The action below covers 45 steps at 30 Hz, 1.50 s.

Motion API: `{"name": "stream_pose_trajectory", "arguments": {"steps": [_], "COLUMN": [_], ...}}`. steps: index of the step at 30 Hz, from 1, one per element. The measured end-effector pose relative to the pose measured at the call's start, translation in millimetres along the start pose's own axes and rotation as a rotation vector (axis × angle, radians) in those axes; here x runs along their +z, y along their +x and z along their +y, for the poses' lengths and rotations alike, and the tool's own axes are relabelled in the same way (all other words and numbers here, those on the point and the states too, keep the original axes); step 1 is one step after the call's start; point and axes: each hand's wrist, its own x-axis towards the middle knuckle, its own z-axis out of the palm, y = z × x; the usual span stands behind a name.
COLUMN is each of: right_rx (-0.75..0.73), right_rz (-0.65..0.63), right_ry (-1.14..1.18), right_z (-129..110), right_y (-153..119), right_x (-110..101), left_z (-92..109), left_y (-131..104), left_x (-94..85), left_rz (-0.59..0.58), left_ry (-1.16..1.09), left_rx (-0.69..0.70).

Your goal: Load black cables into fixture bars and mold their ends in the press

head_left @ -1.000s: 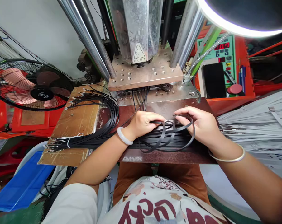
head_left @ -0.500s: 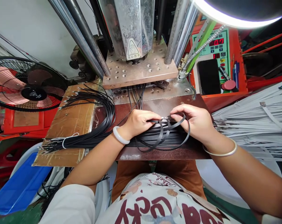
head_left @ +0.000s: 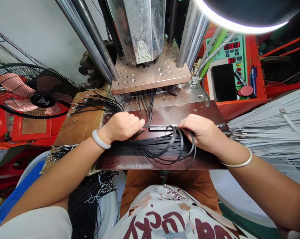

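My left hand (head_left: 126,126) is closed on thin black cables, left of a narrow metal strip (head_left: 159,127) that lies on the brown work surface. At the strip's right end, my right hand (head_left: 199,129) pinches the ends of several flat black cables (head_left: 182,146), which loop down toward the table edge. More flat black cables (head_left: 152,147) lie side by side below the strip. Thin black cables (head_left: 148,103) run down from under the press plate (head_left: 152,79) toward my left hand.
The press head (head_left: 145,33) stands above the plate. A bundle of black cables (head_left: 97,103) rests on a cardboard-covered block (head_left: 81,124) at left, near a fan (head_left: 42,99). White cables (head_left: 271,132), a phone (head_left: 223,82) and a control panel lie at right.
My left hand has moved left, away from my right hand, and now grips thin cables. The metal strip has come into view between the hands. The red display reading has changed.
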Motion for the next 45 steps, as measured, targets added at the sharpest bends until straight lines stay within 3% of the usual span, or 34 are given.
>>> {"name": "stream_pose_trajectory", "arguments": {"steps": [2, 5, 7, 9, 12, 15, 18, 21, 24, 26, 28, 29, 30, 33, 36, 39, 45], "right_rx": [-0.031, -0.005, 0.072, 0.18, 0.273, 0.254, 0.272, 0.305, 0.366, 0.359, 0.302, 0.27, 0.24, 0.167, 0.129, 0.14, 0.17], "right_rz": [-0.02, -0.041, -0.059, -0.142, -0.252, -0.11, 0.079, 0.118, 0.18, 0.185, 0.147, 0.123, 0.096, 0.022, -0.027, -0.006, 0.052], "right_ry": [-0.014, -0.064, -0.072, 0.029, 0.324, 0.298, -0.014, 0.086, 0.322, 0.3, 0.191, 0.143, 0.108, 0.024, -0.01, 0.044, 0.115], "right_z": [0, 1, 2, 5, 9, 12, 11, 7, 6, 9, 12, 13, 14, 14, 15, 15, 13], "right_y": [0, -4, -11, -21, -32, -34, -25, -14, -7, -5, -5, -5, -5, -2, 0, -1, -6], "right_x": [1, -8, -24, -45, -71, -74, -55, -35, -22, -17, -15, -15, -15, -16, -15, -13, -9], "left_z": [-12, -25, -23, -10, 19, 34, 20, -10, -29, -25, -10, 0, 10, 36, 51, 55, 59], "left_y": [4, 14, 22, 29, 35, 32, 18, 4, 2, 8, 20, 26, 32, 42, 44, 44, 48], "left_x": [-3.0, -10.2, -16.5, -19.5, -13.8, -7.4, -16.8, -39.5, -56.7, -56.7, -46.3, -38.0, -28.3, 3.3, 28.3, 39.7, 40.3], "left_rz": [0.037, 0.281, 0.455, 0.527, 0.434, 0.358, 0.355, 0.381, 0.686, 0.974, 1.135, 1.113, 1.011, 0.51, 0.223, 0.123, 0.101], "left_ry": [0.044, 0.067, -0.012, -0.164, -0.344, -0.359, -0.254, 0.024, 0.25, 0.174, -0.058, -0.209, -0.376, -0.778, -0.843, -0.759, -0.632], "left_rx": [-0.161, -0.45, -0.554, -0.6, -0.492, -0.346, -0.313, -0.244, -0.251, -0.389, -0.574, -0.647, -0.695, -0.765, -0.732, -0.627, -0.523]}}
